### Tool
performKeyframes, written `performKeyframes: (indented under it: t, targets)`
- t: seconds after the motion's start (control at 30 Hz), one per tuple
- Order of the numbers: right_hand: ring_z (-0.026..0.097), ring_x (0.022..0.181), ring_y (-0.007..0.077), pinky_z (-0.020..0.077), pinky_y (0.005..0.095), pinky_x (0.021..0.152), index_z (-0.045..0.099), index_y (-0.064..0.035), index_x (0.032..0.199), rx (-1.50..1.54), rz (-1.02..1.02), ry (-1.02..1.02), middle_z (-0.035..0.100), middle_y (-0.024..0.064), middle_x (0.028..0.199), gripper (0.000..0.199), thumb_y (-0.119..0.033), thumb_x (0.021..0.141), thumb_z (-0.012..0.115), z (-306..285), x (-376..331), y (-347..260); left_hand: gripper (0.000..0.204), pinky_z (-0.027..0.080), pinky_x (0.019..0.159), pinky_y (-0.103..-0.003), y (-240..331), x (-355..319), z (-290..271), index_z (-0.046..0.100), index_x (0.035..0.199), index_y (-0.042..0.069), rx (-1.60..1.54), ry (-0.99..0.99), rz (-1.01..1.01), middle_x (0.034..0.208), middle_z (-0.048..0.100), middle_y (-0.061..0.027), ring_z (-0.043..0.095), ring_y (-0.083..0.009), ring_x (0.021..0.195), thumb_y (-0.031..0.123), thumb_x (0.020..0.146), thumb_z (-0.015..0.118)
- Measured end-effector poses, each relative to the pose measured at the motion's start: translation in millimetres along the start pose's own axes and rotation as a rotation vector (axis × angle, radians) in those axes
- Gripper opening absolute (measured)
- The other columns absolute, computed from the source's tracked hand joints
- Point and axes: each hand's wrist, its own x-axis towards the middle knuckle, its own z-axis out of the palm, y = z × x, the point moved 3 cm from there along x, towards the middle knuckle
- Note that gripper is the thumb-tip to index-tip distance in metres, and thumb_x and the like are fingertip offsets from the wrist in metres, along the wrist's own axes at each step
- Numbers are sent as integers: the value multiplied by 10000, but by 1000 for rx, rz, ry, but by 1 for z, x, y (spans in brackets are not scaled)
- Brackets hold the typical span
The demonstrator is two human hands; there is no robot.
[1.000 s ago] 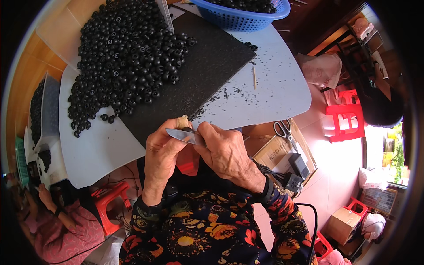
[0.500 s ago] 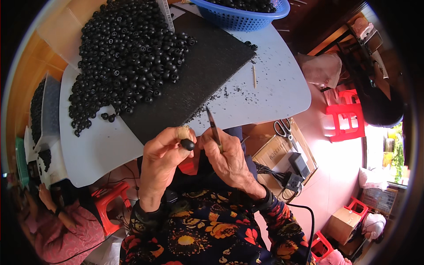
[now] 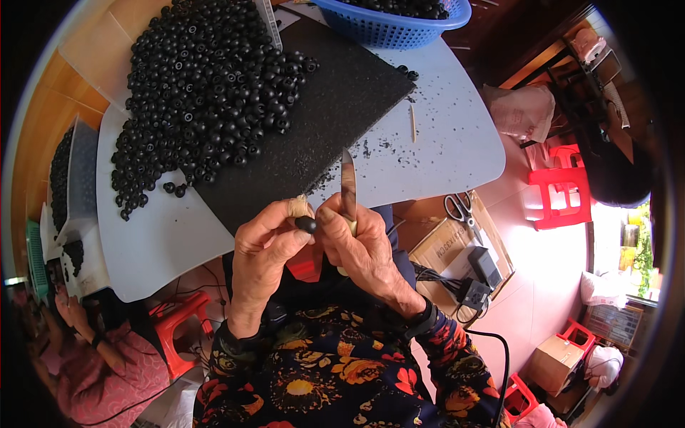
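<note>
My left hand pinches a single black bead between thumb and fingers, just off the near edge of the table. My right hand grips a small knife by its handle, the blade pointing up and away beside the bead. Both hands touch at the fingertips. A large heap of black beads lies on the black mat and spills onto the pale grey table.
A blue basket of beads stands at the far edge. A thin stick lies on the table. Scissors rest on a cardboard box at right. Red stools stand on the floor. Another person sits at lower left.
The knife blade has swung from lying across the bead to standing upright. The bead is now exposed between my left fingertips. Both hands stayed in place.
</note>
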Motion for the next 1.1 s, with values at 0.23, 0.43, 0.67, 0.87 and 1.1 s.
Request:
performKeyframes:
  t: [0.23, 0.43, 0.67, 0.87, 1.1]
  targets:
    - [587, 666, 113, 479, 272, 596, 548, -13, 989, -694, -641, 95, 615, 93, 759, 133, -101, 889, 547, 14, 15, -20, 411, 422, 777, -186, -11, 5, -2, 512, 1181, -34, 9, 4, 8, 898, 567, 10, 512, -44, 810, 242, 891, 606]
    - [505, 595, 79, 425, 247, 526, 552, -9, 934, -497, -296, 165, 558, 43, 672, 114, -103, 884, 512, -1, 58, -24, 433, 396, 725, -189, -4, 20, -4, 412, 1240, -39, 1, 95, 77, 820, 571, -12, 506, -52, 792, 174, 895, 564]
    - [458, 563, 95, 398, 251, 517, 508, 20, 1024, -714, -755, 462, 522, 35, 634, 225, -126, 857, 549, -29, 156, -150, 283, 396, 719, -221, -2, 27, -13, 475, 1133, -60, 153, 119, 164, 739, 550, -40, 519, -88, 757, 64, 880, 496]
    - [617, 691, 291, 490, 374, 685, 524, 1, 1055, -1086, -683, 352, 613, 179, 767, 269, -153, 839, 571, -27, 174, -102, 270, 398, 736, -227, -8, 28, -17, 468, 1124, -78, 124, 102, 180, 727, 537, -34, 513, -93, 761, 58, 892, 489]
    - [561, 934, 352, 461, 417, 818, 597, -33, 1082, -1342, -506, 182, 590, 211, 929, 354, -268, 818, 572, -30, 205, -77, 257, 404, 733, -235, -10, 31, -17, 471, 1118, -68, 17, 111, 177, 719, 540, -35, 509, -101, 765, 62, 897, 483]
